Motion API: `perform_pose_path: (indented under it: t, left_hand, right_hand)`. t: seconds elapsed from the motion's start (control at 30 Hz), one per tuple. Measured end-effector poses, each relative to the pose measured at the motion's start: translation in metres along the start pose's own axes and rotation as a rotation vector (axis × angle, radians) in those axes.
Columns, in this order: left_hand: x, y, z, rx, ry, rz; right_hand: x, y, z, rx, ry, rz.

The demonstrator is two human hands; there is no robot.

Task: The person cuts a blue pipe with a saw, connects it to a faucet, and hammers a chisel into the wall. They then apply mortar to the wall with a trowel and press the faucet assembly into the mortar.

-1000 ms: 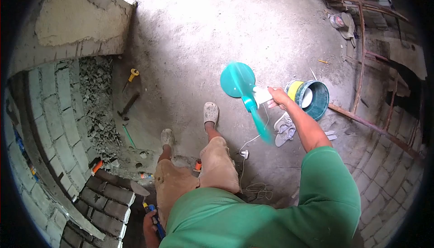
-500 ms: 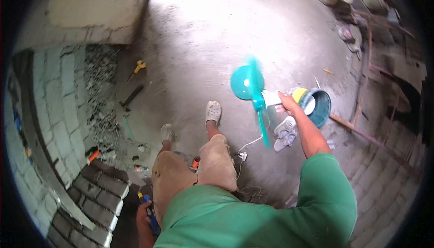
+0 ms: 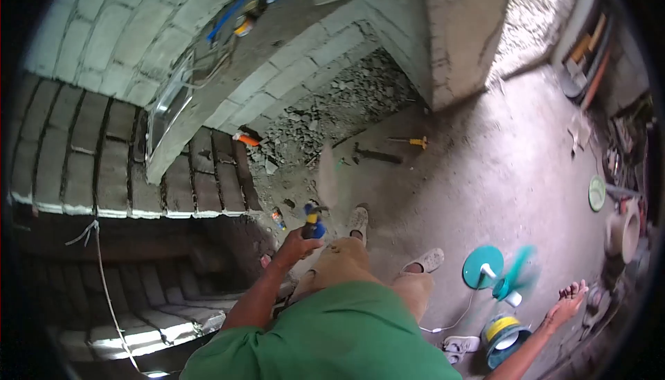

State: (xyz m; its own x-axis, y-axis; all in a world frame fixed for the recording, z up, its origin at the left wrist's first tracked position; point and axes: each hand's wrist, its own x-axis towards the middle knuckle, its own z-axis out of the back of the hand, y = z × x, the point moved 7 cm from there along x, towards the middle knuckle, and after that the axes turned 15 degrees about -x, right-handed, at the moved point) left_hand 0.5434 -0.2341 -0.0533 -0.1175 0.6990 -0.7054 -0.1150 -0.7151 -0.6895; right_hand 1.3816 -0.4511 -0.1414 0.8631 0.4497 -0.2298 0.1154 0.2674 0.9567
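My left hand (image 3: 299,243) is wrapped round a blue, black and yellow handle (image 3: 314,225), in front of my shorts. A blurred pale blade (image 3: 327,178), like a trowel's, extends beyond it. My right hand (image 3: 569,301) has its fingers apart and holds nothing, at the lower right. To its left stands a small fan with a round teal base (image 3: 478,262) and blurred teal blades (image 3: 513,277). Below the fan is a teal bucket (image 3: 498,358) with a yellow band.
A hammer (image 3: 378,155) and a yellow-handled tool (image 3: 418,142) lie on the floor near rubble (image 3: 332,110). Block walls (image 3: 149,33) and brick steps (image 3: 114,165) rise at left. Pale slippers (image 3: 460,344) lie beside the bucket. A white cord runs from the fan.
The view has swung left. My right hand has let go of the fan's white part and moved away from it. My left hand has risen with the handled tool.
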Motion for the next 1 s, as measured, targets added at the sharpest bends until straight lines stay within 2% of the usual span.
perform_pose_path:
  t: [0.1, 0.13, 0.17, 0.2, 0.23, 0.27, 0.3, 0.33, 0.43, 0.5, 0.53, 0.6, 0.63, 0.67, 0.7, 0.73, 0.8, 0.87, 0.9, 0.93, 1.0]
  left_hand:
    - [0.004, -0.048, 0.022, -0.116, 0.120, -0.130]
    - [0.008, -0.064, 0.032, -0.147, 0.152, -0.183]
    - [0.007, -0.086, 0.043, -0.269, 0.203, -0.274]
    - [0.013, -0.100, 0.058, -0.318, 0.213, -0.290]
    - [0.016, -0.116, 0.074, -0.391, 0.253, -0.338]
    - [0.018, -0.127, 0.090, -0.460, 0.287, -0.392]
    - [0.026, -0.131, 0.104, -0.553, 0.329, -0.403]
    - [0.032, -0.139, 0.119, -0.590, 0.318, -0.431]
    - [0.043, -0.156, 0.152, -0.900, 0.542, -0.431]
    - [0.035, -0.177, 0.181, -1.029, 0.481, -0.474]
    - [0.033, -0.184, 0.198, -1.126, 0.442, -0.494]
    - [0.041, -0.183, 0.233, -1.085, 0.315, -0.514]
    - [0.046, -0.181, 0.256, -0.861, 0.122, -0.543]
    - [0.051, -0.178, 0.279, -0.635, -0.072, -0.553]
    - [0.045, -0.184, 0.303, -0.495, -0.306, -0.810]
    - [0.051, -0.182, 0.313, -0.509, -0.337, -0.807]
    - [0.023, -0.209, 0.337, 0.125, -0.831, -0.871]
    - [0.038, -0.213, 0.343, 0.187, -0.848, -0.864]
    - [0.046, -0.219, 0.344, 0.277, -0.903, -0.860]
    - [0.051, -0.225, 0.344, 0.365, -0.958, -0.851]
    - [0.058, -0.237, 0.355, 0.339, -0.939, -0.818]
  right_hand:
    - [-0.141, 0.123, -0.206, 0.022, 0.480, 0.314]
    - [-0.190, 0.135, -0.265, -0.102, 0.430, 0.286]
    - [-0.217, 0.119, -0.318, -0.177, 0.532, 0.086]
    - [-0.260, 0.117, -0.382, -0.373, 0.740, 0.235]
    - [-0.313, 0.118, -0.441, -0.301, 0.987, 0.283]
    - [-0.371, 0.121, -0.492, -0.526, 1.089, 0.078]
    - [-0.419, 0.120, -0.539, -0.593, 1.282, 0.323]
    - [-0.468, 0.130, -0.578, -0.612, 1.415, 0.463]
    - [-0.572, 0.155, -0.669, -0.555, 1.602, 0.522]
    - [-0.626, 0.155, -0.713, -0.682, 1.858, 0.586]
    - [-0.645, 0.163, -0.729, -0.692, 1.887, 0.605]
    - [-0.677, 0.183, -0.754, -0.727, 1.936, 0.742]
    - [-0.680, 0.176, -0.769, -0.732, 1.965, 0.762]
    - [-0.673, 0.174, -0.790, -0.519, 1.930, 0.732]
    - [-0.675, 0.184, -0.806, -0.314, 1.887, 0.688]
    - [-0.681, 0.187, -0.818, -0.319, 1.919, 0.693]
    - [-0.703, 0.236, -0.838, -0.353, 1.696, 1.005]
    - [-0.738, 0.243, -0.870, -0.558, 1.721, 1.010]
    - [-0.736, 0.217, -0.883, -0.475, 1.516, 1.384]
    - [-0.739, 0.199, -0.902, -0.466, 1.532, 1.385]
    - [-0.744, 0.194, -0.945, -0.382, 1.548, 1.088]
